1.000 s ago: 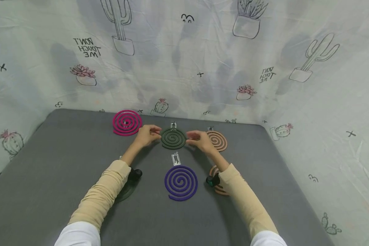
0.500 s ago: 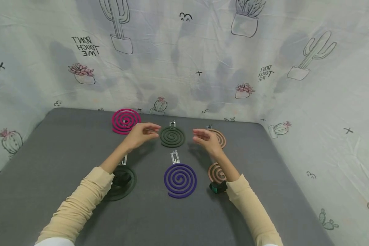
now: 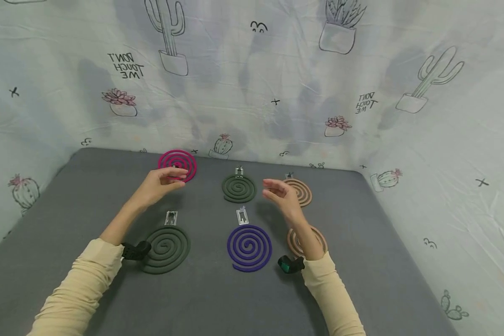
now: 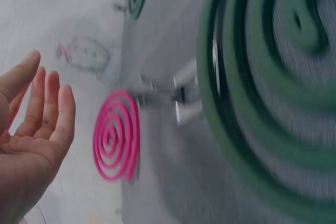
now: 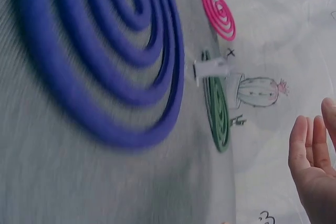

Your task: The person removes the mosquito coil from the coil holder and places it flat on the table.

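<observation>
My left hand [image 3: 157,186] hovers over the left half of the table with fingers loosely bent and nothing in them. Its fingertips overlap the pink mosquito coil [image 4: 110,140] in the head view, partly hiding it. The right hand [image 3: 283,198], likewise holding nothing, is raised beside the far tan coil [image 3: 304,192] and covers its left edge. Between the hands lies a far dark green coil [image 3: 238,188]. Nearer me are a second green coil [image 3: 165,245], a purple coil [image 3: 248,246] and another tan coil [image 3: 320,238], partly behind my right forearm.
Small metal coil stands lie at the coils' far edges: one [image 3: 242,215] above the purple coil, another [image 3: 171,218] above the near green one, others [image 3: 239,171] farther back. The grey table [image 3: 210,298] meets a cactus-print curtain [image 3: 273,79] at the back and sides.
Both hands have drawn away from the far green coil, which stays lying between them. The left hand has moved left toward the pink coil; the right has backed slightly to the right.
</observation>
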A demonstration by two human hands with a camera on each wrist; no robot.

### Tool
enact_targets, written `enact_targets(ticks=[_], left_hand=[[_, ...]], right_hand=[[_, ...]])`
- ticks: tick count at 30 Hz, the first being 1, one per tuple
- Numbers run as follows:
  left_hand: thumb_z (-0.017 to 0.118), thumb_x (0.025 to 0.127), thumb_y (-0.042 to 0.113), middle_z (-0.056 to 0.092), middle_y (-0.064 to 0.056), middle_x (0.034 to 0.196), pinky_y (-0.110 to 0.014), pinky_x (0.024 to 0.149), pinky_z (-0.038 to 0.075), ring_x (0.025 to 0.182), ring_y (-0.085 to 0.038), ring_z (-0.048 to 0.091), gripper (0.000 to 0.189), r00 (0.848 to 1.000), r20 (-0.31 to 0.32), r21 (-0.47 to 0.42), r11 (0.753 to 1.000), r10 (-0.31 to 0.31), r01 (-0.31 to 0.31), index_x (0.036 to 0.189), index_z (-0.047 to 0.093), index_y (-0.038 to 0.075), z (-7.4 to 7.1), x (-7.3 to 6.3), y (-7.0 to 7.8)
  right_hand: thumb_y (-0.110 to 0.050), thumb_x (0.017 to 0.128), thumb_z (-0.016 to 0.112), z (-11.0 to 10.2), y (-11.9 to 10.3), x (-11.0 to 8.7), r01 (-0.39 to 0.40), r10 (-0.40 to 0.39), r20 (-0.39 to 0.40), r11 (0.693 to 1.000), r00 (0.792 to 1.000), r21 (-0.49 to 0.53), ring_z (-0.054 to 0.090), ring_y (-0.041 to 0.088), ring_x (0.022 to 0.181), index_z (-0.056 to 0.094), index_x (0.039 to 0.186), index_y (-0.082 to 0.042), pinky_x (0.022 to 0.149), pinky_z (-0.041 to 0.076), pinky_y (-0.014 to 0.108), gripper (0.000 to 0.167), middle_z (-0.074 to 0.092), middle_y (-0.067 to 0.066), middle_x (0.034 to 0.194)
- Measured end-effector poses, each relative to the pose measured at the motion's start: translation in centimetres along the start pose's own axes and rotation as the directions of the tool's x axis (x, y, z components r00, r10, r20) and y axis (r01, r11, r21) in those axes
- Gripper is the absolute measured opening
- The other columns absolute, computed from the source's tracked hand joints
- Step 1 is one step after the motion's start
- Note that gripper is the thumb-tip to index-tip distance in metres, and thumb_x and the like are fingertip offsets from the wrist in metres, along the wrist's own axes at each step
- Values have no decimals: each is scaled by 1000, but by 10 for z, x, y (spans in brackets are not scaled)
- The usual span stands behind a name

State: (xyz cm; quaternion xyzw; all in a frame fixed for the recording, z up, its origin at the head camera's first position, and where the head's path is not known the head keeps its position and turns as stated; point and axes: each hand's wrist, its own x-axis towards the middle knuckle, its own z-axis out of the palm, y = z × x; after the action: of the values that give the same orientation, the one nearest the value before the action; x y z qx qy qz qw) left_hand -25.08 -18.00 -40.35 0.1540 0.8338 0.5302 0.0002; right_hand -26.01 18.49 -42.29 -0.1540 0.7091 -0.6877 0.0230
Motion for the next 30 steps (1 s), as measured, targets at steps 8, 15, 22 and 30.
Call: enact_targets(ticks=[8,15,22,30], left_hand=[[65,93,13,61,18,110,-19,79,53,94,-2,62,38,997,-81,-53,998,14,-18,127,58,-1,-25,-9,-23],[64,93,7,63,18,103,-15,81,52,97,0,61,29,993,-117,-193,981,-26,3,121,63,14,-34,-7,-36],[64,91,1,63,18,103,-11,81,50,98,-1,61,33,989,-146,-227,974,-34,0,122,61,12,-42,-3,-47],[66,90,3,59,24,105,-7,82,48,100,1,59,39,981,-185,-160,987,-64,34,128,57,4,-52,-2,-55]], right_hand=[[5,90,62,31,1,13,43,-44,25,997,999,62,62,11,93,54,123,15,88,55,34,36,61,15,114],[8,90,59,57,5,25,55,-61,46,990,997,127,62,11,90,54,124,14,93,50,49,35,63,2,108],[6,91,60,80,10,37,24,-31,46,988,998,151,63,10,93,54,125,12,91,53,39,35,62,15,117],[5,91,60,103,15,61,12,-24,70,986,997,167,62,10,98,53,128,11,92,53,33,38,56,21,128]])
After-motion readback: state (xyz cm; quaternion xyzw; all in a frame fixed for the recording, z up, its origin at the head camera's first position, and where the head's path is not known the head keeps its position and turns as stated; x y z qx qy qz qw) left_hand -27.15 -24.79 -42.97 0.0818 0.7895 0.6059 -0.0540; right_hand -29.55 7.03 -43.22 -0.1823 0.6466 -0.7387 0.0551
